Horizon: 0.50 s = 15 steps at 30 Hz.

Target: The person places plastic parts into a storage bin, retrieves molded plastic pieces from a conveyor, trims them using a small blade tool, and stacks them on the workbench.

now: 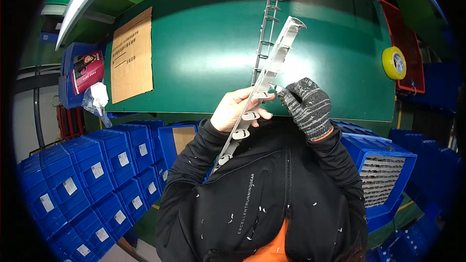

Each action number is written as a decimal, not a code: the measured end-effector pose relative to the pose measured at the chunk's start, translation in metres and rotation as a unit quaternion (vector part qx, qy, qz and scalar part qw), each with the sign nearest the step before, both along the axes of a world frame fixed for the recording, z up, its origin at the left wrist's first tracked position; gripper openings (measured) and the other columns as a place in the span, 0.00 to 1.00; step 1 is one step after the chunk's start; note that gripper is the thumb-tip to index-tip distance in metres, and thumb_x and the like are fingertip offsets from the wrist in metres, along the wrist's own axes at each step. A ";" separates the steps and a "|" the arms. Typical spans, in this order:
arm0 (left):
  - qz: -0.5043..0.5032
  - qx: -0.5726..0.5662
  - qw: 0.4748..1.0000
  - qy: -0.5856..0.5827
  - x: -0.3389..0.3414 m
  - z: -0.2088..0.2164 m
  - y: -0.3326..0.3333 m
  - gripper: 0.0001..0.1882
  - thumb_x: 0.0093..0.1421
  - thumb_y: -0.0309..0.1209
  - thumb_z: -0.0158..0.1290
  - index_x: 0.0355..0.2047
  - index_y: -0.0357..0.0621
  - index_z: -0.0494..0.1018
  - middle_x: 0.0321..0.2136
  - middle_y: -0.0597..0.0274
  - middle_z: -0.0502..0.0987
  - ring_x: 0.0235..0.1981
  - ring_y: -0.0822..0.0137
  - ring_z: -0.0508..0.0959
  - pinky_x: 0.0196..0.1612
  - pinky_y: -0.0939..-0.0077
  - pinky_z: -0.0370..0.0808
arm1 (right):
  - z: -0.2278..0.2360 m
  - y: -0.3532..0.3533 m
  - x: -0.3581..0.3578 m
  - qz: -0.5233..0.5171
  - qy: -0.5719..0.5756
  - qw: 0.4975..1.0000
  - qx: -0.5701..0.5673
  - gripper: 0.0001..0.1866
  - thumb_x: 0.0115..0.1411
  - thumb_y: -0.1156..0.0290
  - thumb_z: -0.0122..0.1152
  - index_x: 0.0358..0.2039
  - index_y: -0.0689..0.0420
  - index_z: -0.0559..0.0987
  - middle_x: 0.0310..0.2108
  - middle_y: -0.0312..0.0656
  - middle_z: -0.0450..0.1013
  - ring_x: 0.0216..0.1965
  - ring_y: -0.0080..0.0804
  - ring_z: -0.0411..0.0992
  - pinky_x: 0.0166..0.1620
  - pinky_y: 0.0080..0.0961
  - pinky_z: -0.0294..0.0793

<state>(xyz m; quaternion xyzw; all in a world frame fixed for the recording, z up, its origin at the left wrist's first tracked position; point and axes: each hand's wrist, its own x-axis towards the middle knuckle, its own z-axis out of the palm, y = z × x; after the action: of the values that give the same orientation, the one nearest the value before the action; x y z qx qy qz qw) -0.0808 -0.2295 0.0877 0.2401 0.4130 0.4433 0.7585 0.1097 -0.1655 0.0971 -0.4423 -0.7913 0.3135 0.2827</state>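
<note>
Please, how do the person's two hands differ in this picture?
The left hand is bare, while the right hand wears a dark, light-streaked glove. The left hand supports a long grey strip; the right hand seems to pinch a small metallic object beside it. Both come from black sleeves.

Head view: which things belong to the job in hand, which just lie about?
In the job:
grey strip, in the left hand
small metallic piece, at the gloved right hand
stacked strips at right, probably

Apparently just lying about:
cardboard sheet
yellow tape roll
crumpled plastic bag
magenta package
</note>
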 end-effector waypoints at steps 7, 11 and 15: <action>-0.015 0.000 1.000 -0.015 -0.002 -0.002 0.003 0.25 0.56 0.39 0.48 0.49 0.34 0.61 0.44 0.53 0.69 0.31 0.66 0.77 0.22 0.83 0.75 | -0.002 0.000 0.000 -0.017 0.003 0.999 0.027 0.06 0.46 0.68 0.60 0.21 0.57 0.76 0.20 0.42 0.69 0.23 0.38 0.69 0.27 0.30 0.67; -0.018 -0.015 0.999 -0.031 -0.005 -0.002 0.000 0.26 0.56 0.39 0.49 0.49 0.33 0.61 0.44 0.51 0.69 0.31 0.65 0.77 0.22 0.82 0.75 | -0.009 0.011 0.011 -0.089 0.003 0.994 0.068 0.06 0.46 0.69 0.59 0.21 0.57 0.75 0.19 0.42 0.69 0.22 0.38 0.68 0.27 0.30 0.66; -0.026 -0.030 0.998 -0.051 -0.010 -0.002 -0.003 0.25 0.55 0.37 0.50 0.48 0.32 0.61 0.43 0.50 0.69 0.31 0.64 0.77 0.21 0.81 0.76 | -0.002 0.009 0.013 -0.066 0.063 0.996 -0.023 0.06 0.47 0.70 0.59 0.21 0.59 0.76 0.18 0.42 0.68 0.21 0.38 0.67 0.26 0.29 0.65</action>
<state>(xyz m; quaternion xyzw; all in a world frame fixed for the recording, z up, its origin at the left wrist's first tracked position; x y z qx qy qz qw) -0.0908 -0.2326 0.0857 0.2050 0.3809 0.4220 0.7967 0.1228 -0.1567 0.0951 -0.4795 -0.7336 0.3398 0.3413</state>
